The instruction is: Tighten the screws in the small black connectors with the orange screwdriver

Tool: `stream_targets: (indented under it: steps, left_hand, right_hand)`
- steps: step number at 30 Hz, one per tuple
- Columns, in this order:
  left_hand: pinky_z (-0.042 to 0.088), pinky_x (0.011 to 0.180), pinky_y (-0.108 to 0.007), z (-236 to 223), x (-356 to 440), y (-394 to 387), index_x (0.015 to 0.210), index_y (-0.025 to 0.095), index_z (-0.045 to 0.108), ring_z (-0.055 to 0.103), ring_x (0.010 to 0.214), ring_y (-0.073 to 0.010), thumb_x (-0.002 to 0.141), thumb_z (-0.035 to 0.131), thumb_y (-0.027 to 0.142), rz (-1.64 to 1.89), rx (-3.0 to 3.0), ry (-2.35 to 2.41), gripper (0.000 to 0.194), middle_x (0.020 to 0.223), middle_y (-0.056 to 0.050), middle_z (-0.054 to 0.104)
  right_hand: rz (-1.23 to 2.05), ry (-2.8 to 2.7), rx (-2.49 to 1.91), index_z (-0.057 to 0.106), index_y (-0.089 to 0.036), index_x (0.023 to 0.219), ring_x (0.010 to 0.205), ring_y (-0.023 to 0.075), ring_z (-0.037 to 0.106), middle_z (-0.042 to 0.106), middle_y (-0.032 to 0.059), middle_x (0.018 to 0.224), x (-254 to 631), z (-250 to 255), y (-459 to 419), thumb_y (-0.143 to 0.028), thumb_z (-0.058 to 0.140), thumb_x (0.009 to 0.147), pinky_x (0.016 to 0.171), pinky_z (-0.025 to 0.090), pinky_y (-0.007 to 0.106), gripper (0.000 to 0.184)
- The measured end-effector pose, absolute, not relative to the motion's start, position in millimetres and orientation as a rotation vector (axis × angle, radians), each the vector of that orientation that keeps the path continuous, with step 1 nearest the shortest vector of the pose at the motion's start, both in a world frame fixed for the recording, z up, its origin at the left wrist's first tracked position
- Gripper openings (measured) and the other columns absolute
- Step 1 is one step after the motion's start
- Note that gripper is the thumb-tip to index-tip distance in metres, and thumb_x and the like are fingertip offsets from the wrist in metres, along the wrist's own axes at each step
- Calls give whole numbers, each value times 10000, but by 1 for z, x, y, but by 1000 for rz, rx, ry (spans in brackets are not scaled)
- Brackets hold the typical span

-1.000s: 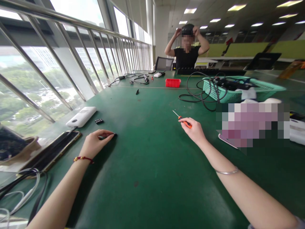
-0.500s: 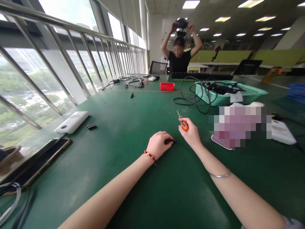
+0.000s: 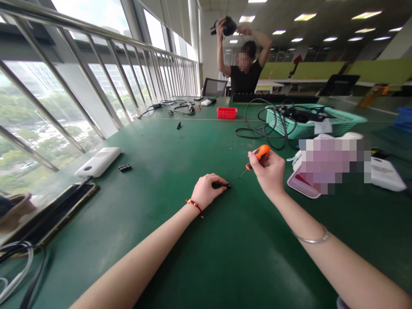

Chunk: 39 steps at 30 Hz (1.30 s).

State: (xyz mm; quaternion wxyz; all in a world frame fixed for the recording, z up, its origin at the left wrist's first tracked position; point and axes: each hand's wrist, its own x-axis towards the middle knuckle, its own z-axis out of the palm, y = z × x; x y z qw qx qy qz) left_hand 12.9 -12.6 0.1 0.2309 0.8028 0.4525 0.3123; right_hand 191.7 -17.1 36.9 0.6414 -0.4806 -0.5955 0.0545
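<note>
My left hand [image 3: 207, 190] rests on the green table [image 3: 154, 163], closed around a small black part [image 3: 222, 185] held between thumb and fingers. Most of that part is hidden, so its kind cannot be made out. To its right and a little higher, my right hand [image 3: 269, 171] grips a screwdriver [image 3: 261, 152] by its orange and black handle. The thin metal shaft slants down to the left, its tip apart from the black part. Left of my hands lies another small black piece [image 3: 125, 168], and a further black piece [image 3: 179, 125] sits farther back.
A red tray [image 3: 227, 113] and a teal basket [image 3: 346, 124] of cables stand at the back. Power banks [image 3: 99, 162] and a phone [image 3: 61, 219] lie left; a pink, blurred item [image 3: 305, 182] lies right. Across the table a person [image 3: 246, 79] lifts a black headset [image 3: 229, 26].
My right hand has moved right and turned the screwdriver from tip up to tip down. My left hand has shifted slightly left. The person opposite has moved the headset leftward.
</note>
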Motion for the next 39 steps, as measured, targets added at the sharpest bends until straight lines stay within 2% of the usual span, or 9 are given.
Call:
stream_targets:
  steps: [6, 27, 34, 38, 39]
  left_hand:
    - [498, 764, -267, 1, 12, -13, 819, 201, 717, 621, 783, -153, 714, 636, 182, 876, 2159, 1252, 134, 840, -13, 683]
    - [494, 757, -260, 0, 13, -13, 831, 205, 718, 617, 776, -148, 716, 632, 177, 863, 2171, 1247, 146, 841, -9, 679]
    - [497, 753, -257, -1, 13, -12, 827, 207, 720, 614, 769, -145, 716, 634, 185, 871, 2171, 1248, 142, 835, -11, 675]
    - [498, 747, -250, -1, 13, -12, 822, 206, 720, 616, 761, -142, 717, 633, 183, 870, 2176, 1250, 139, 825, -9, 673]
    - [498, 748, -249, -1, 13, -12, 825, 206, 720, 617, 765, -142, 717, 633, 184, 871, 2176, 1250, 140, 829, -9, 674]
  right_hand:
    - [74, -1414, -1037, 465, -214, 660, 510, 91, 464, 462, -33, 605, 182, 57, -29, -339, 569, 755, 504, 408, 220, 188]
    - [139, -1470, -1075, 461, -211, 669, 482, 84, 442, 461, -38, 592, 181, 47, -28, -345, 565, 759, 481, 368, 209, 192]
    - [110, -1523, -1179, 491, -210, 603, 481, 101, 471, 503, -22, 545, 178, 57, -33, -442, 533, 767, 497, 372, 222, 287]
    - [115, -1580, -1198, 526, -220, 752, 496, 109, 484, 534, -26, 603, 178, 60, -35, -339, 543, 728, 508, 386, 227, 123]
    - [112, -1597, -1196, 519, -224, 815, 496, 111, 484, 534, -32, 617, 179, 61, -35, -300, 551, 699, 509, 389, 231, 143]
